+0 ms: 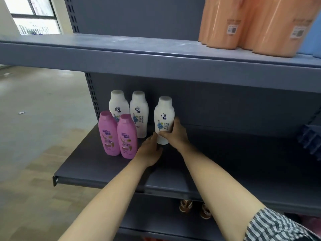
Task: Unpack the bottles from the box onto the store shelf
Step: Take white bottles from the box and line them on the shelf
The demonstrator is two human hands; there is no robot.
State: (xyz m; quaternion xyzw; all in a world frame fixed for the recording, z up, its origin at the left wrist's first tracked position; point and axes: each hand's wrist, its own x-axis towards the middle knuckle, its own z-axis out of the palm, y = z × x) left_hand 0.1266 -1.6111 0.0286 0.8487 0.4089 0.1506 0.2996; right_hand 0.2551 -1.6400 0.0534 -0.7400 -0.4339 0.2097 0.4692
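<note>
- Placing step in hand: right hand [175,134] is clamping the white bottle [164,117] low on its body, thumb lying across the label.
- Left hand [150,150] is touching the bottle's base; can't tell if it's gripping.
- Bottle is standing upright on the middle shelf [225,153], just right of the white pair [139,115] behind the pink pair [126,136].
- Next, I'd judge: lining it up with the back row and letting go without tipping its neighbours. Box isn't showing.

Window [34,13], pale floor [43,110], brown sandals [185,206]
</note>
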